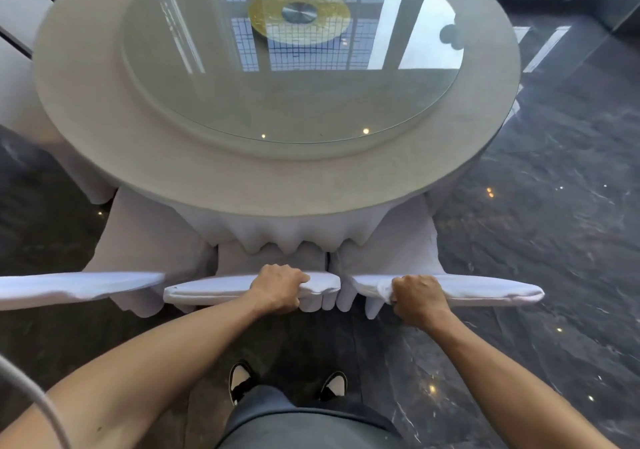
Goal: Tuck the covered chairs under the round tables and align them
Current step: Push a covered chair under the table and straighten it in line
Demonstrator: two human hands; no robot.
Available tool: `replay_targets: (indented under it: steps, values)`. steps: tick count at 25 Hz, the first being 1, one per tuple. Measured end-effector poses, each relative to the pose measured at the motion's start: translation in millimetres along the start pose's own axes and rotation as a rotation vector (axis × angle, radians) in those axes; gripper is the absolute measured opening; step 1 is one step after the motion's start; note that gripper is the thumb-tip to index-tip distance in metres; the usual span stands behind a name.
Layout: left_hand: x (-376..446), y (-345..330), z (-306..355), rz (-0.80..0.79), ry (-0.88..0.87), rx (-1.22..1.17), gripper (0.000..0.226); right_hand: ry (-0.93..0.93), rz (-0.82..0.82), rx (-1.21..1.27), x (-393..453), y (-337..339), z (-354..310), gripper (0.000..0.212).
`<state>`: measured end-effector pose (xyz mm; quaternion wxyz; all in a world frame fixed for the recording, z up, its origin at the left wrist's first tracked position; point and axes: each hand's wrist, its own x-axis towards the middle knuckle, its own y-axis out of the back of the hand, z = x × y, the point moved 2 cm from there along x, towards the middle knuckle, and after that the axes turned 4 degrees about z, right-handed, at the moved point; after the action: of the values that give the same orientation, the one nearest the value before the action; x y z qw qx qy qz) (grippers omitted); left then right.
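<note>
At the far left, a white-covered chair point(69, 286) shows its top edge as a long band that reaches in from the frame's border, its seat hidden under the table's skirt. Further up the left side another covered chair point(20, 102) stands close against the table, only partly in view.

Next comes the middle chair point(207, 291), its backrest top lying just beside the left chair's. The left hand point(278, 287) grips the right end of this backrest, fingers curled over the top and bunching the fabric. The chair's seat sits under the rim of the round table point(277, 185), touching the pleated white skirt point(294, 237).

The table carries a glass turntable point(242, 102) that mirrors a ceiling pattern and a gold disc.

A narrow gap parts the middle chair from the right chair point(485, 292). The right hand point(417, 298) grips the left end of that backrest, fingers wrapped around the cloth. This chair is likewise pushed in against the skirt.

Below, two dark shoes point(287, 383) stand on the dark marble floor point(536, 223), between the forearms.
</note>
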<state>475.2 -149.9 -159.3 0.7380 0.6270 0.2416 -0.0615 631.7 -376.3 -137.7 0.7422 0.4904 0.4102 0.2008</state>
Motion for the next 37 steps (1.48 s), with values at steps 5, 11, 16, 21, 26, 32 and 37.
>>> replay_targets:
  steps: [5, 11, 16, 21, 26, 32, 37]
  values:
    - [-3.2, 8.9, 3.3, 0.008, -0.047, 0.03, 0.015, -0.041, 0.018, -0.007, -1.4, -0.8, -3.0, 0.025]
    - [-3.2, 18.8, 3.6, -0.034, -0.065, -0.001, 0.013, -0.065, 0.003, 0.025, 0.4, -3.6, -5.9, 0.018]
    - [-14.8, 30.3, -20.8, -0.17, -0.156, -0.011, 0.028, -0.083, -0.172, 0.252, 8.1, 5.7, -18.9, 0.049]
    - [-53.3, 34.7, -65.5, -0.206, -0.104, -0.075, 0.042, 0.103, -0.164, 0.455, 22.6, 46.5, -82.7, 0.092]
    - [-76.4, 10.7, -87.3, -0.053, 0.021, -0.282, 0.056, 0.232, 0.004, 0.278, 45.7, 42.0, -169.3, 0.04]
    - [-71.2, 7.3, -97.3, 0.022, -0.031, -0.29, 0.056, 0.179, 0.051, 0.208, 56.2, 35.7, -179.8, 0.022]
    - [-65.7, 7.9, -100.4, 0.045, -0.049, -0.277, 0.047, 0.166, 0.078, 0.204, 62.8, 34.3, -181.7, 0.022]
